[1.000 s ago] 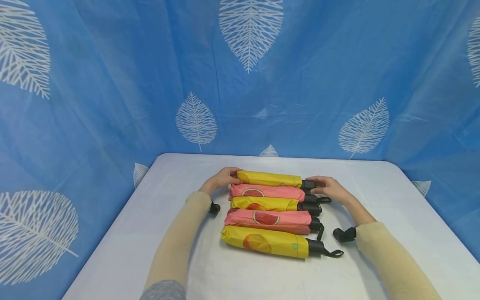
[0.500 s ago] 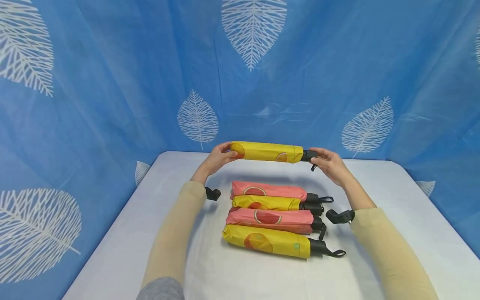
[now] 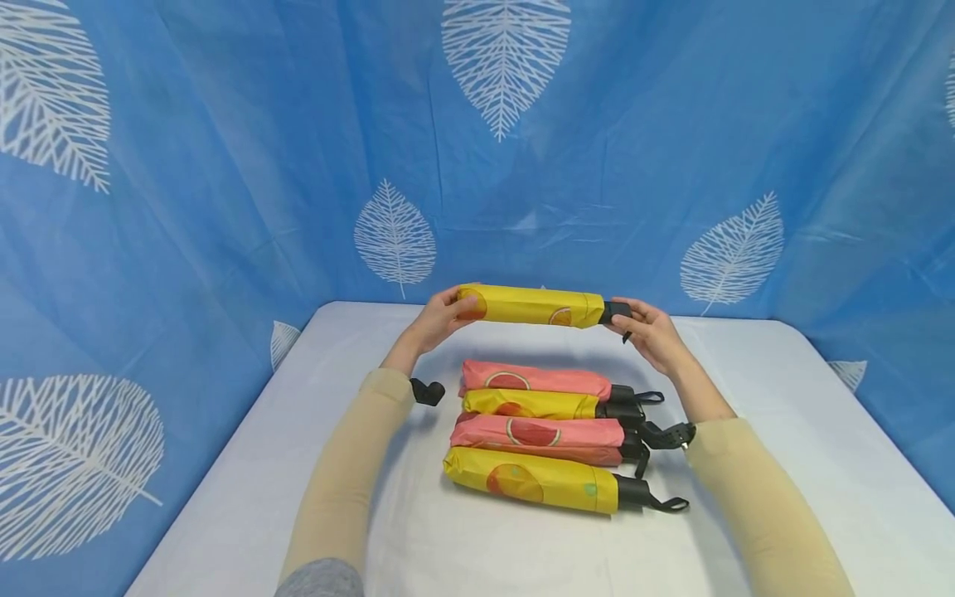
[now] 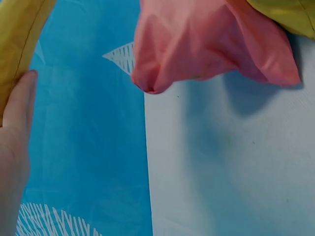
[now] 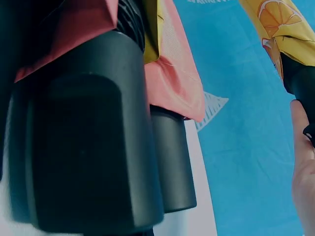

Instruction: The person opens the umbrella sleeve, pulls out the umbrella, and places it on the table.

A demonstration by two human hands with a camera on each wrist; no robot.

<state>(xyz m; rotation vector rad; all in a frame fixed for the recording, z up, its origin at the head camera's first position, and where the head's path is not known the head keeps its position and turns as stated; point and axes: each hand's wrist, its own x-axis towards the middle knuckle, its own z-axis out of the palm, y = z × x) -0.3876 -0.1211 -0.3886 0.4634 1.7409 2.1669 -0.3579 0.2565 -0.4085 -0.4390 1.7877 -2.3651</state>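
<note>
A folded yellow umbrella (image 3: 530, 305) with orange-slice prints is held level above the far part of the table. My left hand (image 3: 438, 317) grips its cloth end, the thumb on the near side. At the other end my right hand (image 3: 651, 330) pinches the black handle (image 3: 615, 312); a bit of the strap hangs below. Under it, several folded umbrellas lie in a row on the table: a far pink umbrella (image 3: 545, 379), a yellow umbrella (image 3: 537, 405), another pink umbrella (image 3: 533, 433) and the nearest yellow umbrella (image 3: 533, 481). Their black handles all point right.
The white table (image 3: 492, 551) has rounded far corners. A blue curtain (image 3: 582, 182) with white leaf prints hangs behind it and along the sides. Black wrist cameras sit on both wrists; the right camera (image 3: 666, 435) is close by the lying umbrellas' handles.
Both hands have lifted the farthest yellow umbrella off the row and hold it raised. Over the last half second it has barely moved, dipping slightly. The other umbrellas stay in place.
</note>
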